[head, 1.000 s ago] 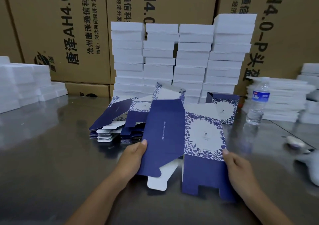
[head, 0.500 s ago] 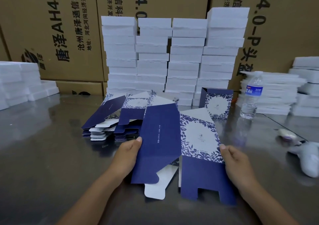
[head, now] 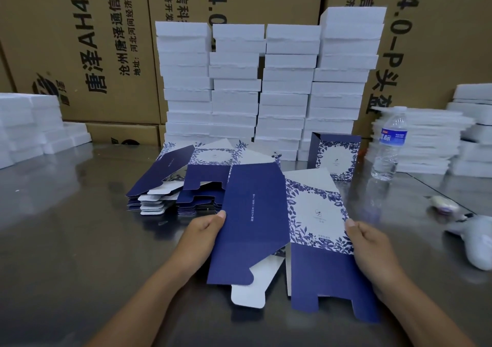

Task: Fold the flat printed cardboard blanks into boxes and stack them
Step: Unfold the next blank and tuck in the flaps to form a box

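I hold one half-opened blank [head: 255, 221] over the steel table [head: 66, 240]. My left hand [head: 205, 229] pinches the edge of its plain navy panel at 9 o'clock, thumb on top, and my right hand [head: 370, 242] curls round the edge of the flowered panel at 3 o'clock. The pile of flat blanks [head: 170, 187] lies at 11 o'clock from it, one folded box [head: 335, 157] stands at 1 o'clock before the white stacks [head: 266, 85], and a water bottle [head: 390, 144] at 2 o'clock.
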Demonstrator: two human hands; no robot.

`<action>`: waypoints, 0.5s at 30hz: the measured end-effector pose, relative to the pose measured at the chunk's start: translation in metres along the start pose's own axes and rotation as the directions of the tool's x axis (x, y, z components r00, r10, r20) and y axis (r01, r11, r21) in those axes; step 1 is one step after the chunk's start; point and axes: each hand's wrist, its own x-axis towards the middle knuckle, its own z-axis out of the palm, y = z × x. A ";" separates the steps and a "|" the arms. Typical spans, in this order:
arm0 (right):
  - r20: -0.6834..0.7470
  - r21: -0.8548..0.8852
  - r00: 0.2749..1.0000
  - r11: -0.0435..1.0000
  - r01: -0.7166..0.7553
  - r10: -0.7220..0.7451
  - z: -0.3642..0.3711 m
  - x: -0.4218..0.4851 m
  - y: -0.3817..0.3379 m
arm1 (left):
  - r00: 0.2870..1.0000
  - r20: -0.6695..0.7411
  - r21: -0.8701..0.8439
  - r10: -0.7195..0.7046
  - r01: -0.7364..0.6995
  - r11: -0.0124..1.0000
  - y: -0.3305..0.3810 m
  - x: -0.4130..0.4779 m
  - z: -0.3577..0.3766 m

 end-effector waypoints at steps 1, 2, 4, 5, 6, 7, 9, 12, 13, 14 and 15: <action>0.008 -0.003 1.000 1.000 0.000 0.000 0.000 -0.001 -0.001 | 1.000 -0.009 -0.025 -0.005 0.004 1.000 0.002 -0.001 0.001; 0.022 -0.019 1.000 1.000 0.001 0.000 0.001 -0.002 -0.001 | 1.000 -0.023 -0.030 -0.005 0.005 1.000 0.002 -0.001 0.001; 0.048 -0.049 0.999 0.999 0.003 -0.001 0.003 -0.003 -0.002 | 0.999 -0.042 0.010 0.001 -0.001 1.000 0.001 0.000 0.000; 0.054 -0.049 0.999 0.999 0.003 0.000 0.003 -0.003 -0.002 | 0.999 -0.043 0.037 0.004 -0.002 0.999 0.000 0.000 -0.001; 0.053 -0.041 0.999 0.999 0.004 -0.002 0.004 -0.003 -0.002 | 0.999 -0.043 0.054 0.004 -0.002 0.999 0.000 0.001 -0.001; 0.044 -0.031 0.999 1.000 0.008 -0.006 0.003 -0.003 -0.003 | 0.999 -0.041 0.058 0.002 0.001 0.998 -0.001 0.001 -0.002; 0.005 -0.017 1.000 1.000 0.008 -0.007 0.003 -0.002 -0.002 | 1.000 -0.020 0.066 0.003 -0.002 0.998 -0.002 0.001 -0.003; -0.006 -0.018 1.000 1.000 0.014 -0.014 0.002 -0.001 -0.002 | 1.000 0.017 0.092 0.004 -0.005 0.996 -0.004 0.002 -0.002; 0.002 -0.034 1.000 0.999 0.022 -0.022 0.002 0.000 -0.002 | 1.000 0.022 0.084 0.000 -0.002 0.996 -0.005 0.002 -0.002; 0.008 -0.050 1.000 0.998 0.028 -0.027 0.002 0.000 -0.001 | 1.000 0.023 0.069 -0.004 0.003 0.998 -0.005 0.002 -0.002; 0.007 -0.066 0.999 0.997 0.032 -0.031 0.002 0.001 0.000 | 1.000 0.022 0.045 -0.009 0.008 0.999 -0.004 0.002 -0.002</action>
